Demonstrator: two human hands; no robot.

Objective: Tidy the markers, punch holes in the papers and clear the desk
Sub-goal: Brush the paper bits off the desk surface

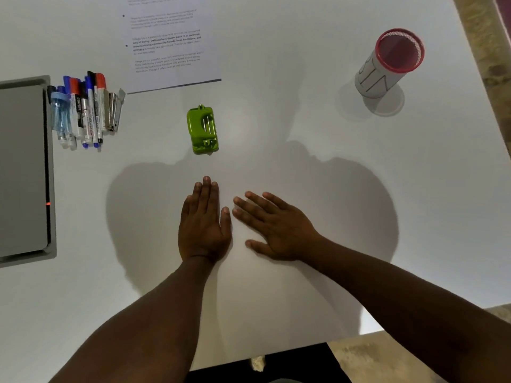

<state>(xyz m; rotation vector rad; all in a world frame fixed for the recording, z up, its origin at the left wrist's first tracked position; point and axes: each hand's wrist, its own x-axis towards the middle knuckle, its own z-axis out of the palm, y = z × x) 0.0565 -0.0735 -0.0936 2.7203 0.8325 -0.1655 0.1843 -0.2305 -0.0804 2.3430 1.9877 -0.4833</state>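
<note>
On the desk (276, 128) — left hand (203, 225), right hand (276, 228) flat, fingers straight

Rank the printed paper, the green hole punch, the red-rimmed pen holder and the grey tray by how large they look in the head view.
1. Grey tray, cut off by the left frame edge.
2. Printed paper, cut off at the top; close to the tray, so this order is unsure.
3. Red-rimmed pen holder.
4. Green hole punch.
</note>
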